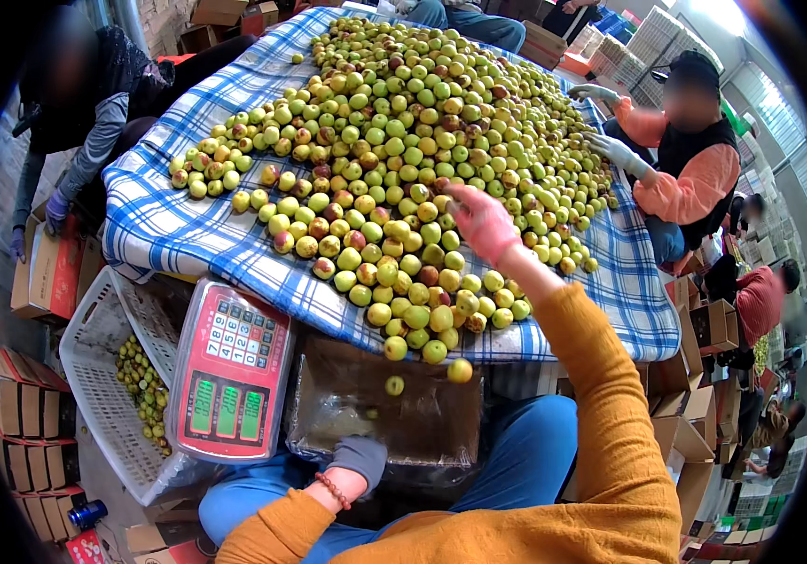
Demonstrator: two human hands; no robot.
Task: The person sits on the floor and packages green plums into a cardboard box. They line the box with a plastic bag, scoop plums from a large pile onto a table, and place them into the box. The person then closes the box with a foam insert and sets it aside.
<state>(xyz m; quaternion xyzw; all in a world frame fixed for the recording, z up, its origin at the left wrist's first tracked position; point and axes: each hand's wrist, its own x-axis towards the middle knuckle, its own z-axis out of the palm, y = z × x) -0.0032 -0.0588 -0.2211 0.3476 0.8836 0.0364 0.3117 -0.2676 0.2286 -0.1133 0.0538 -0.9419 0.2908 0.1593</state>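
Observation:
Green and reddish-brown jujubes [403,141] lie heaped on a blue-and-white checked cloth [163,233]. My right hand [481,222], in a pink glove, reaches onto the near part of the heap. It is blurred, its fingers look apart and touch the fruit, and nothing shows held. Below the cloth's edge, in front of my lap, stands a plastic-lined carton [438,423]. My left hand [361,458], in a grey glove, is at the carton's near rim, its fingertips hard to make out. One jujube [394,385] shows over the carton's inside, another [460,370] at the cloth's edge.
A red digital scale [230,374] stands left of the carton. Beyond it is a white plastic crate [93,366] with jujubes inside. Gloved co-workers sit left and right of the cloth. Stacked cartons [29,416] are at lower left, open cartons [685,437] at right.

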